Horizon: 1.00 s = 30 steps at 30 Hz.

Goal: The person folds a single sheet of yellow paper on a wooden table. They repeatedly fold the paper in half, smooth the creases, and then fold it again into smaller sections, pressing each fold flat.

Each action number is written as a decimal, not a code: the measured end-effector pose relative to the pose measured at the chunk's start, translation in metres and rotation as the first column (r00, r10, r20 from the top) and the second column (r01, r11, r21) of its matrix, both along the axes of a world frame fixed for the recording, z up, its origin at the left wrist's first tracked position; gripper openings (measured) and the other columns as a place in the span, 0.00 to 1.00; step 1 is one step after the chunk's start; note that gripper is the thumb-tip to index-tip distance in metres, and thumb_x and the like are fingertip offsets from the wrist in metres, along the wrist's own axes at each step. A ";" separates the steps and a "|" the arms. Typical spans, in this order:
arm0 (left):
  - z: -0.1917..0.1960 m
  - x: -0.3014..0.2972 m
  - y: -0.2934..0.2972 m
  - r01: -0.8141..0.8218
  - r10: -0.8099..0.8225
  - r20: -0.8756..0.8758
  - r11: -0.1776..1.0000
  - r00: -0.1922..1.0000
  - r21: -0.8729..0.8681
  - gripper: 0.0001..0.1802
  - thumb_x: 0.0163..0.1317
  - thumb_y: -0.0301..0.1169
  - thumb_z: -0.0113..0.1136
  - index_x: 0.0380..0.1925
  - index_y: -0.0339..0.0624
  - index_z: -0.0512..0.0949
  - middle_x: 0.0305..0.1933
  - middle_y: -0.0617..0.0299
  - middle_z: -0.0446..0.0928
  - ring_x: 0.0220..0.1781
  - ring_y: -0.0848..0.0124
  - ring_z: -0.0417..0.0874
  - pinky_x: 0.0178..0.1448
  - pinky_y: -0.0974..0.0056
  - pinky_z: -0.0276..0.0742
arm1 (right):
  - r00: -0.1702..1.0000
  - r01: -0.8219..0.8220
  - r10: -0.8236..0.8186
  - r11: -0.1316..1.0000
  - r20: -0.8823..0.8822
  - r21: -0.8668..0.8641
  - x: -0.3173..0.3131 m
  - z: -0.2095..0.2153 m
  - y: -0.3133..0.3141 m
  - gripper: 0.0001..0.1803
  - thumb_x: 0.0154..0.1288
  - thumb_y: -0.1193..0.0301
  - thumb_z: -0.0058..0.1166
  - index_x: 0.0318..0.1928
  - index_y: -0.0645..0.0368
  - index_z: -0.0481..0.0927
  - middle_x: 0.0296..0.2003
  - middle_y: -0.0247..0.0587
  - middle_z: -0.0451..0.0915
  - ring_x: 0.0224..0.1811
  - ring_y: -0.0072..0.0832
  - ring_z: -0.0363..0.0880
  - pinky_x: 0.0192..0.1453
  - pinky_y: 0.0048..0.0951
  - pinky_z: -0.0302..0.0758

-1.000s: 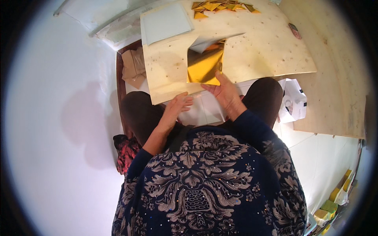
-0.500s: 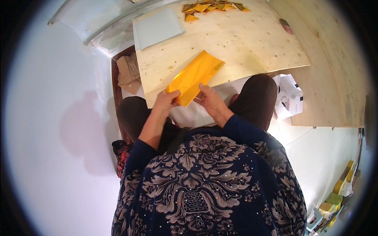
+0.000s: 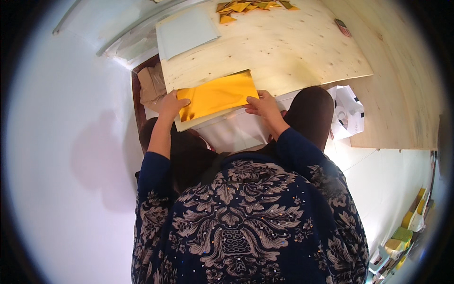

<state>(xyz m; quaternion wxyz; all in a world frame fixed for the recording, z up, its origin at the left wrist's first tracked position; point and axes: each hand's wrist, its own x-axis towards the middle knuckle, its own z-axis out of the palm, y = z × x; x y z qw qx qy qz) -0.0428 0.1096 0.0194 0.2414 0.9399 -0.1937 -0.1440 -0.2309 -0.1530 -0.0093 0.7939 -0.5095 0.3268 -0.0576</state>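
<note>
Closest to us, the navy top (image 3: 236, 222) with its pale leafy pattern fills the foreground, and just beyond it come two knees in dark trousers (image 3: 309, 111), spread wide. Out past the cuffs, here are the hands! The left hand (image 3: 170, 106) has its thumb pressed on top and its fingers tucked behind, closed in a pinch on the left end of a gold foil sheet (image 3: 217, 93). Over on the other end, the right hand (image 3: 266, 106) pinches near the lower right corner, thumb on the face, its lower fingers curled loosely underneath. The sheet stretches level between them, over the near edge of the plywood board (image 3: 283, 57), close to its near left corner; whether it touches the wood, I cannot tell. Off the left edge sits crumpled brown paper (image 3: 152, 87); below the near right corner, beside the right knee, a white bag (image 3: 349, 116). Further up, a pale grey sheet (image 3: 187, 33) lies along the left edge, a small reddish mobile phone (image 3: 343, 27) rests near the right edge, and away at the far edge there's a jumble of folded gold triangles (image 3: 248, 6)
</note>
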 end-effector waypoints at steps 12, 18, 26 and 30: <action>-0.024 -0.022 0.009 -0.212 0.219 0.035 0.966 0.975 -0.146 0.33 0.48 0.36 0.72 0.55 0.36 0.74 0.52 0.42 0.79 0.56 0.50 0.79 0.59 0.55 0.75 | 0.955 0.176 0.069 0.652 0.289 -0.737 0.016 0.014 0.011 0.16 0.68 0.73 0.54 0.55 0.59 0.76 0.44 0.43 0.78 0.45 0.31 0.81 0.48 0.30 0.77; -0.014 -0.018 0.008 -0.121 0.125 0.055 0.990 0.991 -0.079 0.34 0.49 0.38 0.72 0.57 0.38 0.74 0.53 0.42 0.79 0.57 0.50 0.79 0.60 0.54 0.74 | 0.912 0.070 0.374 0.268 0.171 -0.961 0.064 0.002 0.049 0.18 0.67 0.75 0.49 0.57 0.60 0.74 0.54 0.51 0.76 0.56 0.47 0.76 0.59 0.40 0.74; -0.026 -0.071 -0.088 0.130 0.016 0.441 0.945 0.897 -0.299 0.34 0.63 0.40 0.56 0.64 0.28 0.64 0.70 0.38 0.61 0.73 0.48 0.59 0.76 0.52 0.52 | 0.863 0.027 0.494 -0.250 -0.103 -0.968 0.095 -0.039 0.050 0.28 0.63 0.70 0.51 0.63 0.65 0.69 0.66 0.54 0.66 0.72 0.50 0.59 0.74 0.50 0.53; -0.045 -0.072 -0.098 0.058 0.022 0.309 0.968 0.951 -0.246 0.37 0.68 0.49 0.48 0.68 0.32 0.61 0.74 0.41 0.55 0.77 0.51 0.52 0.78 0.50 0.43 | 0.837 0.002 0.533 -0.228 -0.123 -0.974 0.095 -0.042 0.043 0.31 0.65 0.63 0.51 0.65 0.65 0.66 0.68 0.52 0.64 0.73 0.47 0.57 0.76 0.48 0.50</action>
